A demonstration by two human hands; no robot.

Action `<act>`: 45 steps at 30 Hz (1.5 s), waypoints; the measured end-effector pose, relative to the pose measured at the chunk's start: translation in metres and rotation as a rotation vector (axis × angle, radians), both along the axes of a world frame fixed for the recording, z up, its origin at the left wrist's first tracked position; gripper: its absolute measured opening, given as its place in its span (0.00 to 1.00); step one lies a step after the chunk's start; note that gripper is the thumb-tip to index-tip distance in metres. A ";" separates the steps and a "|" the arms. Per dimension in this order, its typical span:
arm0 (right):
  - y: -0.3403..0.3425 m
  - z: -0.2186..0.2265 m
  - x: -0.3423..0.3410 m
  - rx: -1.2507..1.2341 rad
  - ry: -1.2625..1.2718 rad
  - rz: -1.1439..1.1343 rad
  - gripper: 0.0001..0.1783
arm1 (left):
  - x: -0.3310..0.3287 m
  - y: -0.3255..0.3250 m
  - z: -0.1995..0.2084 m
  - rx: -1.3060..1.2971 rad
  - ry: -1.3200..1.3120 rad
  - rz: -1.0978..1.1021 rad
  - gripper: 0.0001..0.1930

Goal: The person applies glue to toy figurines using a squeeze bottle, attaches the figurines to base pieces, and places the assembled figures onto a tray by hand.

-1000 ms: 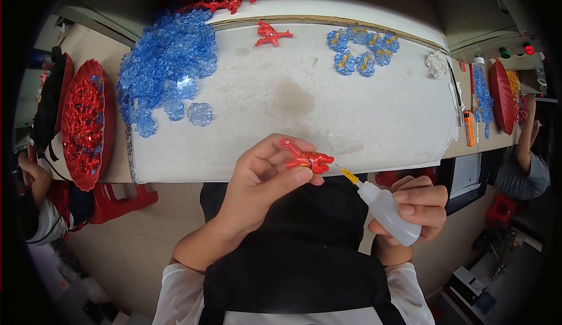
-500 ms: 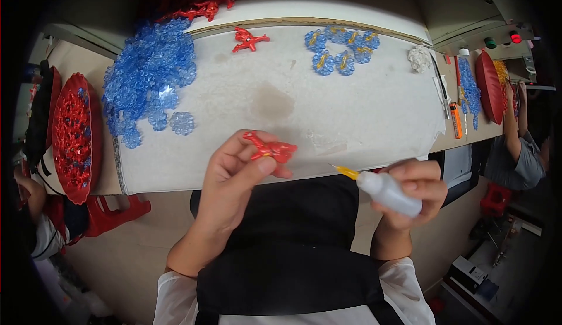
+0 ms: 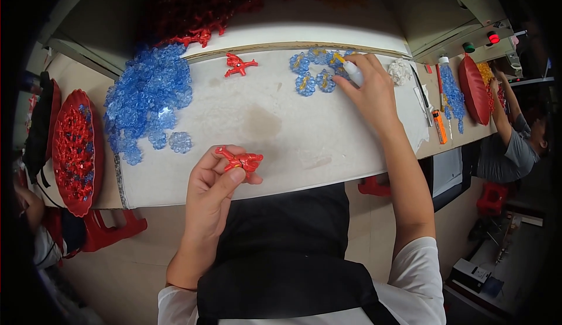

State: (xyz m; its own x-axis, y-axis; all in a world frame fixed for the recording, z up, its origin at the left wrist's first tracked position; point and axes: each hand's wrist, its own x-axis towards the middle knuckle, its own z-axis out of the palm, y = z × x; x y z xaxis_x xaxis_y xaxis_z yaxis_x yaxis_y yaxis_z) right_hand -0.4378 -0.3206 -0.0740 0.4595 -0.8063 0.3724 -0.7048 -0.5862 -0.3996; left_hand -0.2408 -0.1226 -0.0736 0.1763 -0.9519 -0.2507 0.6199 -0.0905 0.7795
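A small glossy red plastic figure (image 3: 246, 162) is pinched between the thumb and fingers of my left hand (image 3: 212, 178), above the table's near edge. My right hand (image 3: 374, 88) reaches to the far right of the table, its fingers around a small white squeeze bottle (image 3: 353, 74) with a yellow nozzle. The bottle is by a ring of blue flower-shaped pieces (image 3: 305, 84) with yellowish middles, covering part of it. Another red figure (image 3: 239, 65) lies alone toward the back of the table.
A large heap of clear blue flower pieces (image 3: 146, 96) covers the left side. Left of it is a red tray (image 3: 98, 173) of red pieces. At the right lie a crumpled white lump (image 3: 400, 72) and an orange-handled cutter (image 3: 439, 127). A co-worker (image 3: 509, 155) sits at the right.
My right hand has carried the squeeze bottle from the near edge away to the blue pieces at the back. My left hand, with the red figure, has shifted slightly left and nearer.
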 end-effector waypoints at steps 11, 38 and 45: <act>0.016 0.004 -0.029 0.121 -0.065 -0.030 0.12 | -0.004 -0.004 0.000 0.000 0.033 -0.073 0.11; 0.114 0.014 -0.023 0.725 -0.815 0.622 0.12 | -0.030 -0.003 0.016 0.084 0.159 -0.432 0.12; 0.110 0.011 -0.022 0.700 -0.734 0.656 0.12 | -0.027 -0.004 0.014 0.083 0.146 -0.451 0.12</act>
State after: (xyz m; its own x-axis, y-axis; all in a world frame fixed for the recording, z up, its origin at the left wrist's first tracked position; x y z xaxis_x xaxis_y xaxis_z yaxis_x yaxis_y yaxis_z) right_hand -0.4599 -0.2102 -0.0628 0.7189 -0.6305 0.2926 0.1742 -0.2442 -0.9540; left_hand -0.2677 -0.1265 -0.0591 -0.2928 -0.9010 -0.3202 0.6070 -0.4339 0.6658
